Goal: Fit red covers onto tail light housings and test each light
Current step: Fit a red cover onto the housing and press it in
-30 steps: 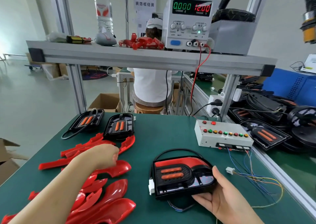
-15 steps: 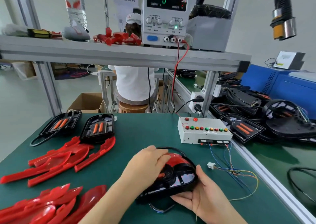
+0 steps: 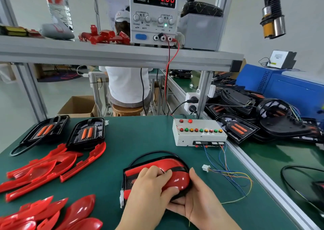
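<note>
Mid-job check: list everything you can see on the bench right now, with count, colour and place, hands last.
Housing being fitted: one, black, mat centre.
Red cover: one, red, on that housing.
Bare housings: two, black, mat far left.
Loose covers: many, red, mat left.
Test box: one, white, mat right.
Connector: one, white, coloured wires, right of the housing.
Power supply: one, pale grey, shelf.
Housing pile: several, black, right bench.
Left hand: grips the red cover.
Right hand: holds the housing's right edge.
</note>
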